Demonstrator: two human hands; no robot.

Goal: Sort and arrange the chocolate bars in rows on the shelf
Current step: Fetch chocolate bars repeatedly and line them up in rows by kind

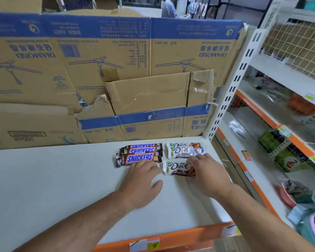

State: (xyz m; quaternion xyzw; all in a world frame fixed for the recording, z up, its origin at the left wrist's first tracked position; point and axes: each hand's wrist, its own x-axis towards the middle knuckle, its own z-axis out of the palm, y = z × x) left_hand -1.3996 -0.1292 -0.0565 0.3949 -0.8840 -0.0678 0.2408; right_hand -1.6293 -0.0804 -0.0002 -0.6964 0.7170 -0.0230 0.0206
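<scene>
Three brown Snickers bars (141, 151) lie in a column on the white shelf (53, 179), the nearest one (135, 158) slightly askew. To their right two white Dove bars (185, 149) lie one behind the other, and a third Dove bar (176, 168) lies nearer me. My left hand (142, 180) rests flat on the shelf, its fingertips touching the near edge of the closest Snickers bar. My right hand (206, 171) covers the right end of the nearest Dove bar, fingers curled over it.
Flattened cardboard boxes (116, 70) stand along the back of the shelf. An orange price rail (171, 239) marks the front edge. A perforated white upright (231, 91) bounds the right side, with stocked shelves (289, 133) beyond. A person (169, 8) stands far behind.
</scene>
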